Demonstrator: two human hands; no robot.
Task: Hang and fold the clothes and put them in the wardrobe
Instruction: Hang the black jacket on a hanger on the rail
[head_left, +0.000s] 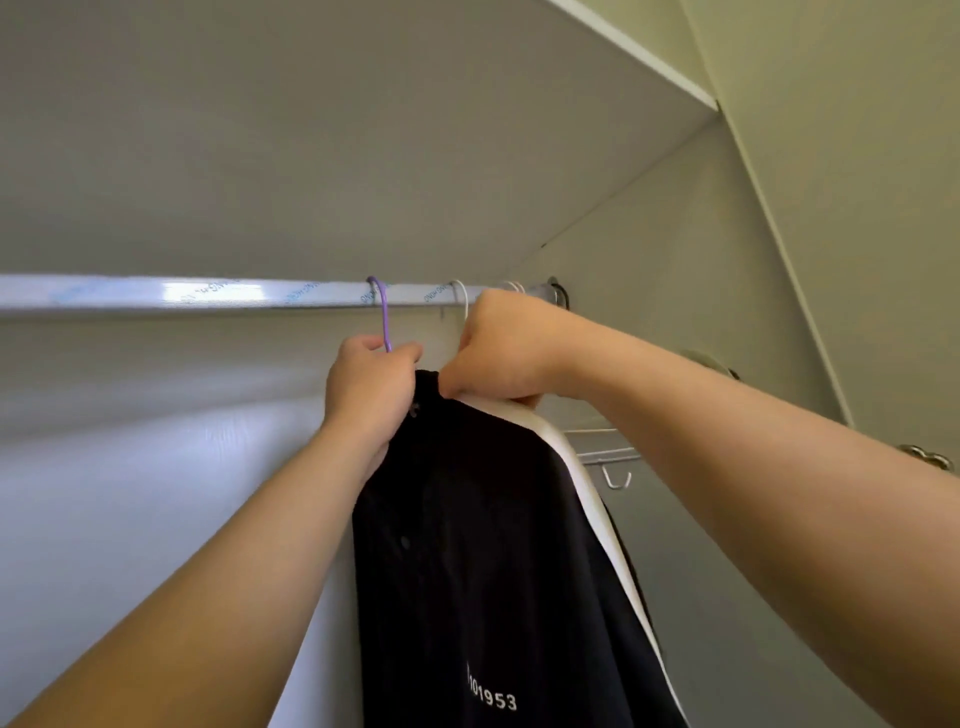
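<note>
Left hand (370, 379) pinched purple wire hanger (384, 317) neck; right hand (501, 348) gripped black printed shirt (483, 545) collar. Advice: centre collar, then release.

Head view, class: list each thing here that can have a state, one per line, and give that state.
purple hanger: hooked over the rail, neck gripped by the left hand.
black shirt: hanging down from the purple hanger.
white garment: hung behind the black shirt.
rail: horizontal, carrying several hooks.
left hand: closed at the shirt collar.
right hand: closed, pinching the collar.
</note>
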